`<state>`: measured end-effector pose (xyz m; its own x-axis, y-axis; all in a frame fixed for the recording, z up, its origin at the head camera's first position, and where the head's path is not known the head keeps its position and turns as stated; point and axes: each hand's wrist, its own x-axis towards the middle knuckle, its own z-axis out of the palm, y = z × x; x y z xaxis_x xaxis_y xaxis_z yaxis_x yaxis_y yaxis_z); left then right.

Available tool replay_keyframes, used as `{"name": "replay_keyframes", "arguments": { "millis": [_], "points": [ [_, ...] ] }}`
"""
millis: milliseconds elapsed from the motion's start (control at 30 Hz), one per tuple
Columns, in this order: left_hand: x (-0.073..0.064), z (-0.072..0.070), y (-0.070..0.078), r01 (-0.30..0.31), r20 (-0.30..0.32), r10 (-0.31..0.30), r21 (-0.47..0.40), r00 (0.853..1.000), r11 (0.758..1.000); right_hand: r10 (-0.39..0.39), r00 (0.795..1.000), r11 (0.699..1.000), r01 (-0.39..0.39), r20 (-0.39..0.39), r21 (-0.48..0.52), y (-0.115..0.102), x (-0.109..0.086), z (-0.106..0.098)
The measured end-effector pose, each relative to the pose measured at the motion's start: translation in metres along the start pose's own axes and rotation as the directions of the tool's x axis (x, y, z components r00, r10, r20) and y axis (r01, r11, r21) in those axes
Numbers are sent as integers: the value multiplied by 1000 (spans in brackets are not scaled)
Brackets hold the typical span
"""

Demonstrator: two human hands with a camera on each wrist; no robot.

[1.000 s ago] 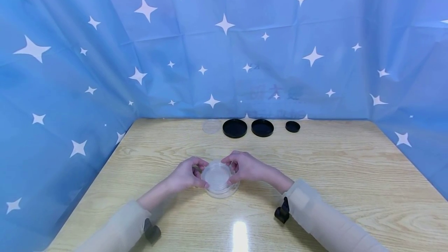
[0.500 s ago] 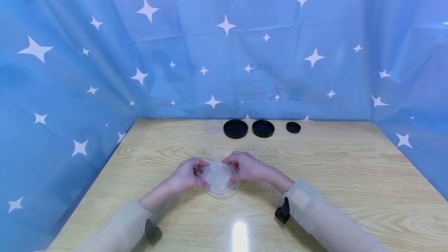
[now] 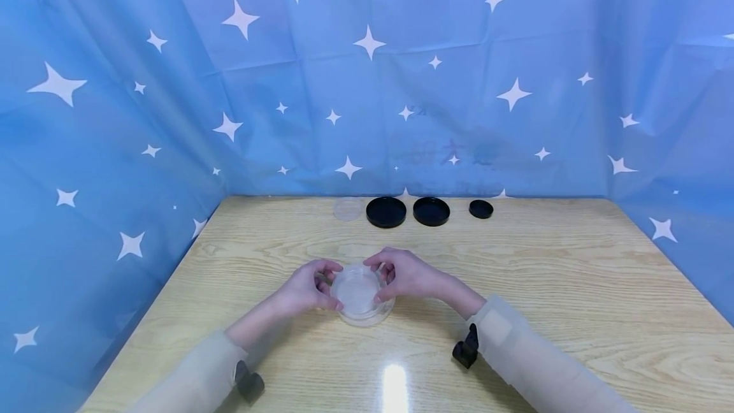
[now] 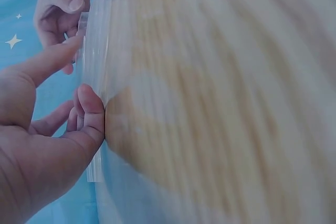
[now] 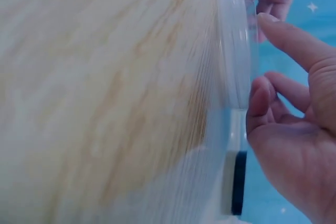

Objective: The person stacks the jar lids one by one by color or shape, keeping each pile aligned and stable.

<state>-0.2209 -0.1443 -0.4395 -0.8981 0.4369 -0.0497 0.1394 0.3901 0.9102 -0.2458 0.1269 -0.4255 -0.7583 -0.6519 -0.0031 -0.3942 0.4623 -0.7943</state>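
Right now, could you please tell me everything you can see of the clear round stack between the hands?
The clear round stack looks like colourless, see-through plastic: a narrower piece atop wider layers. It lies flat on the wood-grained table, and the left hand and right hand hold its rim from opposite sides. The number of layers is unclear.

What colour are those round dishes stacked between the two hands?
The stacked dishes are clear and colourless, with a whitish sheen; the head view shows them best.
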Motion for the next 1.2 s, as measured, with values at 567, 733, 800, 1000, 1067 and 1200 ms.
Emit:
{"name": "replay_keyframes", "arguments": {
  "millis": [567, 733, 800, 1000, 1067, 1200],
  "points": [
    [14, -33, 8, 14, -86, -27, -154, 996, 988, 18, 983, 984, 15, -185, 176, 3, 25, -22],
    [25, -39, 9, 6, -133, -28, -159, 991, 987, 25, 973, 977, 25, -229, 213, 4, 41, -26],
    [30, -39, 10, 10, -151, -34, -162, 988, 987, 25, 969, 973, 33, -246, 227, 6, 46, -27],
    [46, -40, 7, 30, -190, -65, -185, 980, 982, 66, 956, 967, 9, -286, 253, 15, 61, -30],
    [52, -41, 5, 26, -199, -67, -203, 978, 979, 83, 952, 966, -4, -296, 258, 18, 65, -32],
    [62, -47, -1, 17, -216, -72, -245, 974, 969, 116, 950, 960, -32, -288, 280, 23, 71, -34]
  ]
}}
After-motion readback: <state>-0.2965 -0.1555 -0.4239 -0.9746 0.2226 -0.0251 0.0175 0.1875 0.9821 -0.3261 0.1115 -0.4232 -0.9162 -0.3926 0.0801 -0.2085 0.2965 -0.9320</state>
